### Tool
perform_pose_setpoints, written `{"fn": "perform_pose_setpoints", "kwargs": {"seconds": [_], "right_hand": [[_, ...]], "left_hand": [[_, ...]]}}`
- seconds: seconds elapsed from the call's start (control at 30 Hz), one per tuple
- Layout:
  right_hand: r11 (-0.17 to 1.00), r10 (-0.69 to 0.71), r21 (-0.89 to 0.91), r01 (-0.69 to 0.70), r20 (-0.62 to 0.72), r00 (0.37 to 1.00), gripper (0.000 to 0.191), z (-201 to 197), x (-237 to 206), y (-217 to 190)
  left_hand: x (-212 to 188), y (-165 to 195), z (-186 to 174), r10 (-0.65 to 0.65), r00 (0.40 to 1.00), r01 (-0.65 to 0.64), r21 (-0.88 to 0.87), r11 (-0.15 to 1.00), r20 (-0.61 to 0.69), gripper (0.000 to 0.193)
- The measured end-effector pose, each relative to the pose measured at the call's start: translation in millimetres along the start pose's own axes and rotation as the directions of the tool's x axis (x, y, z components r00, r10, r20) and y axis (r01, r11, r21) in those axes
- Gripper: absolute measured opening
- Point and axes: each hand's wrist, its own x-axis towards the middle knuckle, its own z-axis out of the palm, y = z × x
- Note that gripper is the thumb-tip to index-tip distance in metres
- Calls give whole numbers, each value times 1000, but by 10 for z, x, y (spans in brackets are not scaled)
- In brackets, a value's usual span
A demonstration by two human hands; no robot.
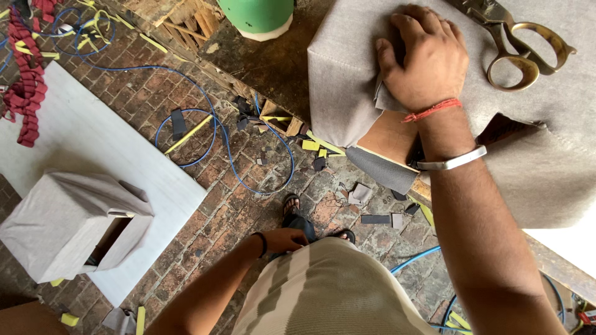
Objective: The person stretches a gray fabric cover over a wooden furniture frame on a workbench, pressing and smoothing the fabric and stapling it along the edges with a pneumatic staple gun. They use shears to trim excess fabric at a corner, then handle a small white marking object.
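We see our right hand (425,59) pressed palm-down on a grey fabric-covered box (347,80), the fingers bunching a fold of the loose cloth against its top face; a red thread and a metal bangle circle the wrist. Our left hand (287,239) hangs low beside the hip, fingers loosely curled and grasping nothing, with a dark band at its wrist.

The box stands at the near edge of the workbench (273,62), one corner overhanging that edge. Its grey cloth is drawn smooth over the left face; beneath the hand the wrapping is unfinished, leaving bare brown board (391,136) and a darker grey flap (379,169) exposed. More of the same grey fabric (540,155) spreads across the bench to the right of the box. Large scissors (518,46) with brass-coloured handles lie on this fabric, just beyond the hand. A green cylinder (257,15) stands at the bench's far edge.

Below the bench lies a brick floor (230,211) strewn with fabric scraps, yellow foam offcuts and a looping blue cable (217,133). At the left, a second grey-wrapped box (62,223) sits on a white board (87,136), one side still open. A red ruffled strip (28,87) lies at the board's far corner.
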Motion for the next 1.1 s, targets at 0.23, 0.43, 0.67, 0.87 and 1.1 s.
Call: {"fn": "perform_pose_setpoints", "kwargs": {"seconds": [0.23, 0.43, 0.67, 0.87, 1.1], "right_hand": [[390, 438, 892, -229, 39, 898, 33, -798, -184, -522], [439, 430, 881, -176, -34, 902, 32, -1634, -497, -958], [583, 489, 742, -330, 4, 872, 30, -1393, -632, -1052], [617, 574, 642, -455, 28, 818, 28, -1366, -896, -1321], [549, 680, 565, -616, 126, 722, 26, -1689, -649, -1704]], "left_hand": [[32, -440, -18, 109, 953, -226, -427, 875, -282, 36], [236, -471, -303, -45, 866, -198, -424, 884, -498, 29], [428, -65, -1111, 142, 944, -329, -802, 498, -299, 34], [288, 401, -1480, 323, 934, -300, -822, 485, -151, 39], [-205, 1073, -1427, 691, 713, -500, -777, 383, -118, 45]]}}
